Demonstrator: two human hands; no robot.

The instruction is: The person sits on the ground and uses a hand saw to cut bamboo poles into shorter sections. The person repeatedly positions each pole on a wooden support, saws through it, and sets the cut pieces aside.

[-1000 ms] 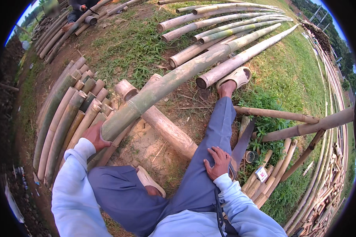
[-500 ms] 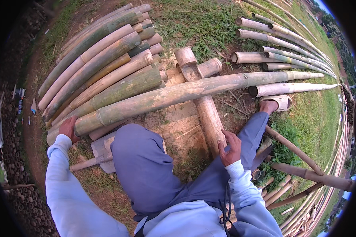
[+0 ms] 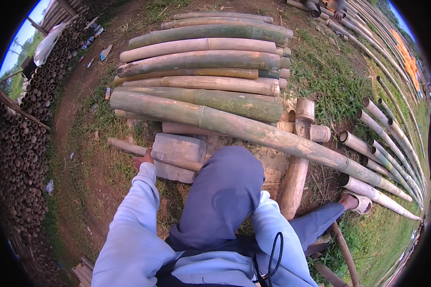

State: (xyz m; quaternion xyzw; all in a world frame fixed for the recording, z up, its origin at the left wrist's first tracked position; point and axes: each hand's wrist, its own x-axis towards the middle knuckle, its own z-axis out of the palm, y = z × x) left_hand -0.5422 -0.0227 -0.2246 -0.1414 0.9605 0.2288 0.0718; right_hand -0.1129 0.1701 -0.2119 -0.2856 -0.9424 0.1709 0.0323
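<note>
Wooden stick is held, best firmly, by curled left hand beside left edge of stone block; right hand hidden, state can't be told.

Right hand is hidden; its sleeve runs behind the raised knee. Same knee covers the right end of the wooden stick. Left hand is small and dark, can't tell if fingers wrap the stick. Co-worker is cut off by the top edge, details too small.
</note>
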